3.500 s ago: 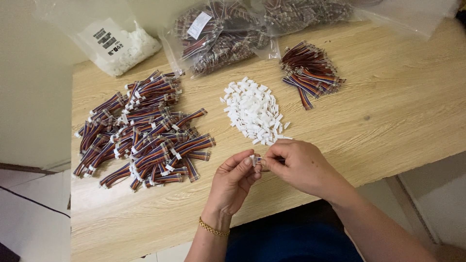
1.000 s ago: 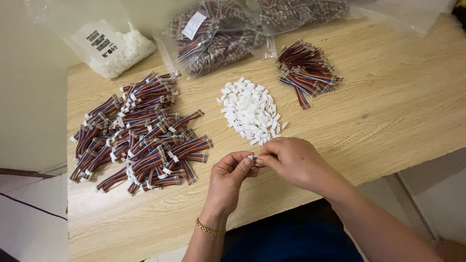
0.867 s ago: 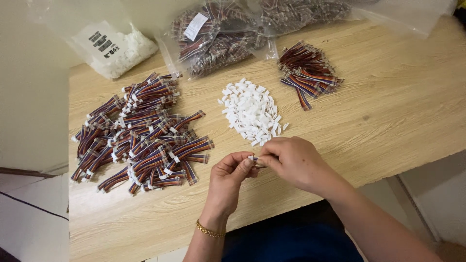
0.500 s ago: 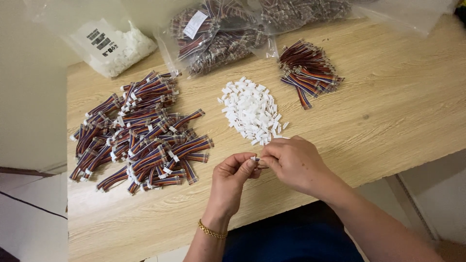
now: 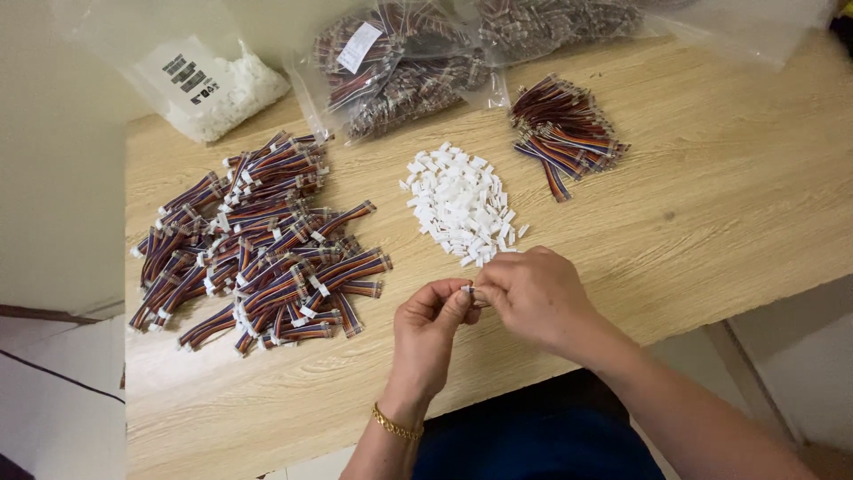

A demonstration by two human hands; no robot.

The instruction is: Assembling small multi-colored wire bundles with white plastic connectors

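Note:
My left hand (image 5: 429, 331) and my right hand (image 5: 533, 293) meet over the near part of the wooden table (image 5: 711, 204). Their fingertips pinch a small white connector (image 5: 467, 290) between them; any wire on it is hidden by the fingers. Just beyond the hands lies a heap of small white connectors (image 5: 460, 203). A large pile of short multicoloured wire bundles with white ends (image 5: 258, 249) lies to the left. A smaller bunch of multicoloured wires (image 5: 564, 133) lies at the back right.
A clear bag of white parts (image 5: 209, 84) sits at the back left. Clear bags of wire bundles (image 5: 400, 62) lie along the back edge. A gold bracelet (image 5: 395, 425) circles my left wrist. The table's near edge runs just under my hands.
Both hands stay together over the same spot, with only slight finger shifts around the small connector. The piles have not moved.

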